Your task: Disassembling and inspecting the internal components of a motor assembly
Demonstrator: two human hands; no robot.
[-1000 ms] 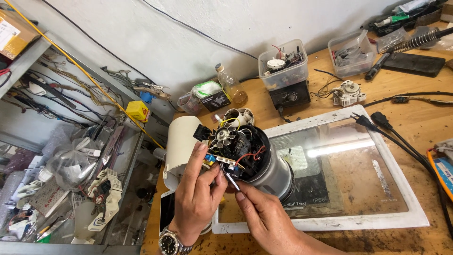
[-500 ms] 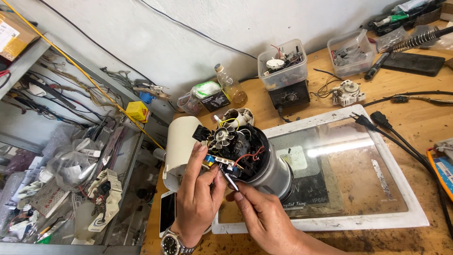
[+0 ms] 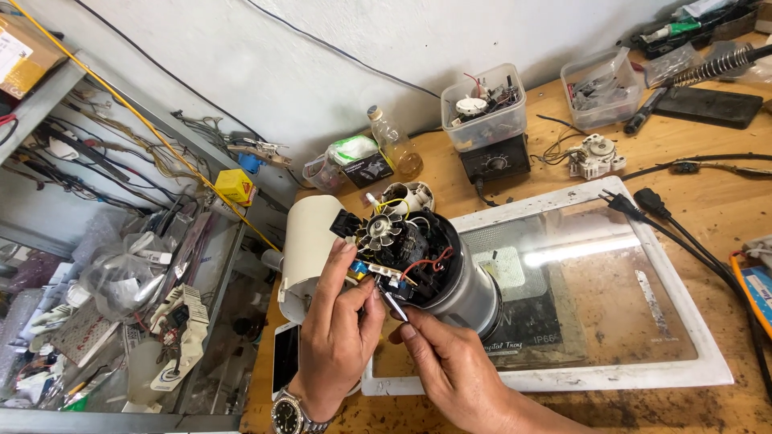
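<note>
Hands sit almost where they were a second ago: the left hand [image 3: 338,337] still steadies the opened motor [image 3: 418,257] at frame centre on the worktop [image 3: 708,217], while the right hand [image 3: 450,366] pinches a thin tool [image 3: 394,305], its tip kept at the wiring.

I see the motor housing [image 3: 458,285] as a smooth grey metal cylinder with a dull sheen; its open end shows black matt plastic, a pale plastic fan [image 3: 380,231] and rubbery coated wires in red and yellow. Just left of the housing, the cream cover [image 3: 310,241] looks like smooth matt plastic. Right of the housing lies a glass panel [image 3: 611,289], glossy and smeared, in a white plastic frame that is scuffed. Under it, the bench [image 3: 708,201] is bare wood, stained and rough. Behind the housing stand clear plastic tubs [image 3: 482,108]. My left hand [image 3: 338,337] wears a shiny metal watch [image 3: 288,415].
</note>
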